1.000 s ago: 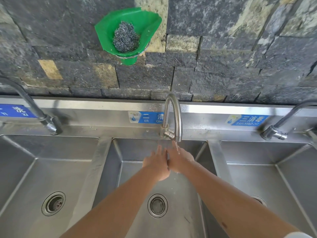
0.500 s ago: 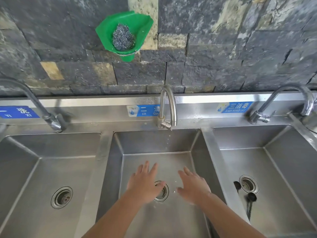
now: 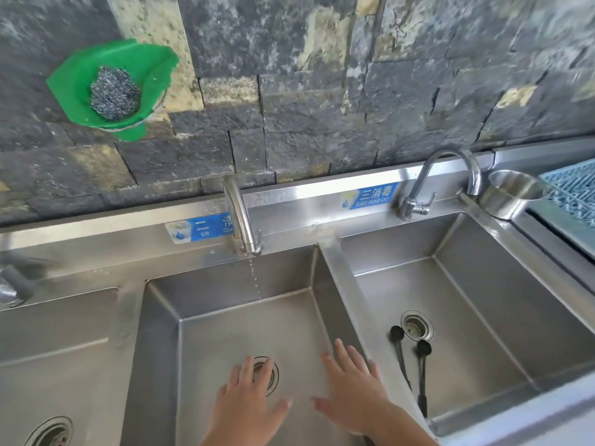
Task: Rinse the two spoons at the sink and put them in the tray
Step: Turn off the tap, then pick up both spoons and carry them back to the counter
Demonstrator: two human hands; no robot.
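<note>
Two black spoons lie side by side in the right basin (image 3: pixel 483 284), bowls pointing toward the drain: one spoon (image 3: pixel 400 352) on the left, the other spoon (image 3: pixel 422 371) on the right. My left hand (image 3: pixel 248 410) hovers flat over the middle basin (image 3: pixel 225 317), fingers spread, above its drain. My right hand (image 3: pixel 354 391) is also flat and empty, near the divider between the middle and right basins. A thin trickle falls from the middle tap (image 3: pixel 240 217). At the far right edge sits a blue slatted tray (image 3: pixel 573 194).
A steel cup (image 3: pixel 508 193) stands on the counter by the right tap (image 3: pixel 450 175). A green holder (image 3: pixel 112 88) with a steel scourer hangs on the stone wall. The left basin (image 3: pixel 54 365) and its tap (image 3: pixel 13 284) are at the left edge.
My hands came down from under the running middle tap and spread apart over the basin. The flow shrank to a trickle. The view swung right, revealing the spoons, cup and tray.
</note>
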